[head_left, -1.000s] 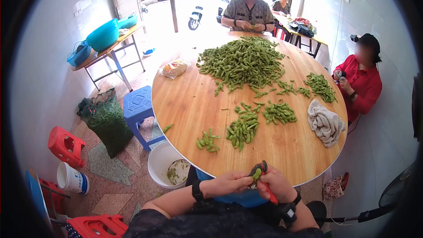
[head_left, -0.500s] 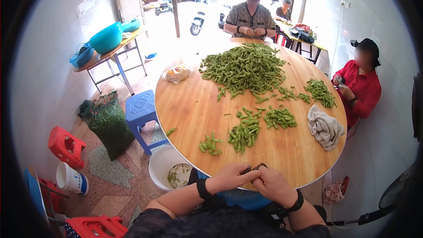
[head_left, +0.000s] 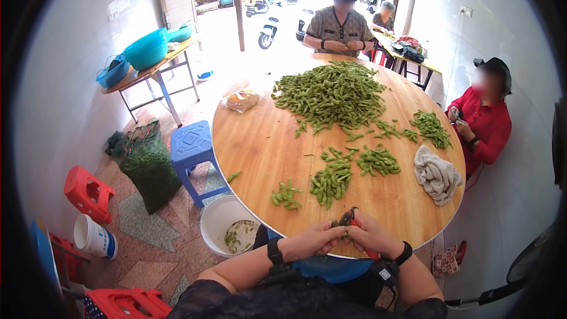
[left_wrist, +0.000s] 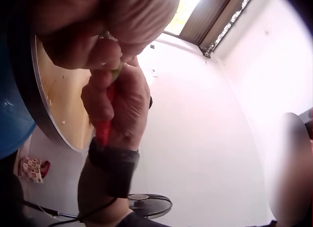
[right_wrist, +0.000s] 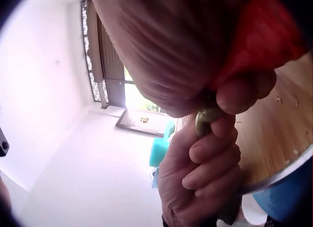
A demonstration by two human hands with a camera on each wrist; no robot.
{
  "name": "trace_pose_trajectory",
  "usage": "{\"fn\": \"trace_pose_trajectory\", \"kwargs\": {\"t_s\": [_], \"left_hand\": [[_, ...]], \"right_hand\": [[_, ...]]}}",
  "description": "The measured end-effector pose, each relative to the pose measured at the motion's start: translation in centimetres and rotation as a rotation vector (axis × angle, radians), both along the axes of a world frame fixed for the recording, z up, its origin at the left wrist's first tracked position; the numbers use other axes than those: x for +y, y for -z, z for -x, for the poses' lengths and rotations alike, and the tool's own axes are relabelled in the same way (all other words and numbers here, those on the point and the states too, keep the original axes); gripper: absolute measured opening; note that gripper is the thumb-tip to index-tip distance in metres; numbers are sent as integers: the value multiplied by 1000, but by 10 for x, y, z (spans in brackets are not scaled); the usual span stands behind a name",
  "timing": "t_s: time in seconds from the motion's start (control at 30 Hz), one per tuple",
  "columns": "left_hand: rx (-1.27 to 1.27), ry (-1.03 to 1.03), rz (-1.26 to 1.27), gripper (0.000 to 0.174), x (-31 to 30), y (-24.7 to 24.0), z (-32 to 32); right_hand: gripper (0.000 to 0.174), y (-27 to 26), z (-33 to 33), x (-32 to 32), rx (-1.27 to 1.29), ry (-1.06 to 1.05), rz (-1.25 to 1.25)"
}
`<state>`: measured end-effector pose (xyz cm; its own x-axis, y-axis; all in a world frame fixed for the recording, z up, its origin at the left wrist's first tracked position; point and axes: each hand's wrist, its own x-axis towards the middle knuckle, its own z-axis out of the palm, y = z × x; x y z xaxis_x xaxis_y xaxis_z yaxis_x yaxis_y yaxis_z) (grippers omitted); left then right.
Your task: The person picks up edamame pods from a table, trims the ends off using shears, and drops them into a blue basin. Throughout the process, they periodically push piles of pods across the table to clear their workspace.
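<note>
At the near edge of the round table [head_left: 283, 159], my two hands meet. My left hand [head_left: 312, 241] pinches a green soybean pod [right_wrist: 203, 122] between thumb and fingers, mostly covered by them. My right hand [head_left: 373, 236] grips red-handled shears [head_left: 372, 254], whose dark head [head_left: 351, 214] pokes up beside the left fingertips. The pod lies right at the right thumb and fingers in the right wrist view. In front of the hands lie a small pile of pods [head_left: 286, 195], a longer pile [head_left: 331, 184] and another pile [head_left: 378, 160].
A large heap of pods [head_left: 331, 94] covers the table's far middle. A grey cloth [head_left: 437, 174] lies at the right, a bagged item [head_left: 242, 100] at the left. A white bucket [head_left: 215, 224] stands below the left edge, near a blue stool [head_left: 195, 142]. Two people sit around the table.
One second ago a pod showed plainly across the shears' head; then the hands closed together and hid most of it. Now the shears' head and red handle show again. The head view has shifted slightly.
</note>
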<state>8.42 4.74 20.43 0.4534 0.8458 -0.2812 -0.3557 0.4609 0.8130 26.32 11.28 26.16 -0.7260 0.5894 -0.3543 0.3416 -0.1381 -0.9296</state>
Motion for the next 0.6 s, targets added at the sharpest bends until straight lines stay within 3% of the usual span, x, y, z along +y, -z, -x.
{"fn": "trace_pose_trajectory", "kwargs": {"t_s": [0.33,0.4,0.43,0.5,0.53,0.6], "left_hand": [[-157,-197,185,9,6,-5,4],[-149,-151,150,9,8,0,5],[-139,-104,112,9,8,2,5],[-154,-87,94,11,10,2,3],[-170,-72,75,13,10,2,2],[-230,-57,32,9,11,6,3]], "right_hand": [[16,6,1,3,-59,39,-192],[16,11,-1,3,-25,-19,-464],[16,14,0,3,-25,-18,-464],[16,18,1,3,47,-59,-807],[16,14,2,2,48,-57,-810],[15,3,5,0,-36,50,-327]]}}
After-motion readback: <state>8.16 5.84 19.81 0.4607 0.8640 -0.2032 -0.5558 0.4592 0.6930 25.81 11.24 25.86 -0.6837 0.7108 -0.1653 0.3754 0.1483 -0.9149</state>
